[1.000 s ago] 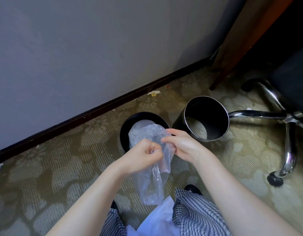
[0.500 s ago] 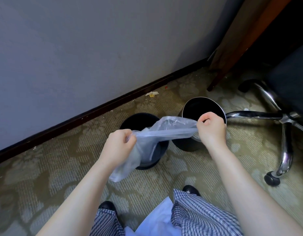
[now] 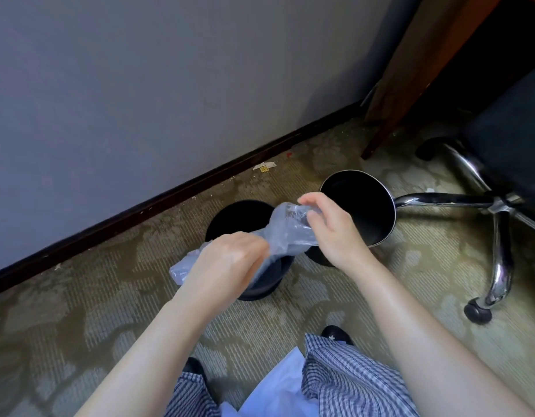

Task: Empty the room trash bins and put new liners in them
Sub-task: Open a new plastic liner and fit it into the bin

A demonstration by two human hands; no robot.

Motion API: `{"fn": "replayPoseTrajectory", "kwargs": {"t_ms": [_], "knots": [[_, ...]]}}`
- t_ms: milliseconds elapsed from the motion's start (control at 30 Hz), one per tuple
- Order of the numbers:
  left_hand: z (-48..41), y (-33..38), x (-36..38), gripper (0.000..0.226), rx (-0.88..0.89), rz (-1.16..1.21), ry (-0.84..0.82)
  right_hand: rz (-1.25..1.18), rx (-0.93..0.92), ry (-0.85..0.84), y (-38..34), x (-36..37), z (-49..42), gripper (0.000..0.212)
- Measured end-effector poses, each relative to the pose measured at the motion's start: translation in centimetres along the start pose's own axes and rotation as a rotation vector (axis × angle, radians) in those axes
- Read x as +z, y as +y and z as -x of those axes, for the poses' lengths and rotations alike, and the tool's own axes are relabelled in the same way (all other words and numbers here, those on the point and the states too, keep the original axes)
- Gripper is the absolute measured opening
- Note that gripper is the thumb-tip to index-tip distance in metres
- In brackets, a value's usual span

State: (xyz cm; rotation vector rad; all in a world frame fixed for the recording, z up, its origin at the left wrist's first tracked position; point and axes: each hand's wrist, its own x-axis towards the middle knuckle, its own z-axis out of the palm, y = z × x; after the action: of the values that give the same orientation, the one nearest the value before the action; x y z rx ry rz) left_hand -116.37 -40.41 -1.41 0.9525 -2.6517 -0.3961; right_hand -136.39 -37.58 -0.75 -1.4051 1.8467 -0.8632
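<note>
Both hands hold a clear plastic liner (image 3: 290, 233) above the carpet (image 3: 95, 296): the left hand (image 3: 230, 263) is curled in a fist round its bunched middle, while the right hand (image 3: 335, 233) pinches the other end between thumb and fingers. The liner hangs over the plain black bin (image 3: 239, 215), which stands just beside a metal-rimmed bin (image 3: 380, 218) near a chrome chair leg (image 3: 440, 198). A paper scrap (image 3: 264, 167) by the baseboard (image 3: 110, 227) bears yellow print too small to read.
</note>
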Motion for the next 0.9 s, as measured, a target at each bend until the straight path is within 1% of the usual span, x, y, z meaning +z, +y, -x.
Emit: {"fn": "replayPoseTrajectory", "kwargs": {"t_ms": [33, 67, 100, 133, 200, 233, 300, 333, 400, 467, 500, 600, 633, 733, 800, 900], "knots": [[-0.1, 0.3, 0.1, 0.020, 0.048, 0.043, -0.006, 0.017, -0.053, -0.063, -0.5, 0.1, 0.0, 0.042], [0.0, 0.4, 0.3, 0.028, 0.081, 0.084, -0.017, 0.061, -0.107, -0.149, -0.7, 0.3, 0.0, 0.052], [0.1, 0.4, 0.4, 0.032, 0.109, 0.110, -0.030, 0.150, -0.157, -0.252, -0.9, 0.5, 0.0, 0.059], [0.2, 0.3, 0.6, 0.029, 0.124, 0.120, -0.055, 0.271, -0.185, -0.356, -1.0, 0.7, 0.1, 0.059], [0.7, -0.2, 0.7, 0.012, 0.114, 0.097, -0.109, 0.454, -0.185, -0.516, -1.0, 1.1, 0.4, 0.044], [0.8, -0.6, 0.7, 0.011, 0.093, 0.086, -0.110, 0.487, -0.166, -0.564, -0.9, 1.4, 0.6, 0.033], [1.0, -1.4, 0.5, 0.010, 0.030, 0.062, -0.086, 0.448, -0.128, -0.550, -0.7, 1.5, 0.7, 0.010], [1.1, -1.7, 0.3, 0.010, -0.012, 0.046, -0.078, 0.402, -0.110, -0.509, -0.5, 1.5, 0.6, 0.009], [1.3, -2.3, 0.2, 0.020, -0.092, 0.019, -0.056, 0.315, -0.051, -0.427, -0.4, 1.1, 0.5, 0.023], [1.3, -2.8, 0.0, 0.032, -0.180, 0.031, -0.033, 0.310, -0.009, -0.379, -0.3, 0.9, 0.4, 0.026], [1.4, -3.1, -0.1, 0.034, -0.223, 0.047, -0.025, 0.320, 0.002, -0.371, -0.3, 0.7, 0.4, 0.025], [1.8, -3.8, -0.1, 0.030, -0.314, 0.081, 0.027, 0.365, 0.034, -0.364, 0.4, 0.5, 0.3, 0.012], [2.0, -4.0, -0.2, 0.029, -0.333, 0.088, 0.039, 0.391, 0.057, -0.354, 0.8, 0.5, 0.3, 0.011], [2.0, -4.1, -0.4, 0.031, -0.360, 0.110, 0.041, 0.424, 0.111, -0.309, 1.7, 0.5, 0.3, 0.014], [2.0, -3.9, -0.6, 0.033, -0.381, 0.115, 0.039, 0.408, 0.081, -0.292, 1.9, 0.5, 0.2, 0.018], [2.0, -4.1, -0.7, 0.030, -0.444, 0.121, 0.052, 0.280, 0.094, -0.251, 2.0, 0.5, 0.1, 0.025]]}}
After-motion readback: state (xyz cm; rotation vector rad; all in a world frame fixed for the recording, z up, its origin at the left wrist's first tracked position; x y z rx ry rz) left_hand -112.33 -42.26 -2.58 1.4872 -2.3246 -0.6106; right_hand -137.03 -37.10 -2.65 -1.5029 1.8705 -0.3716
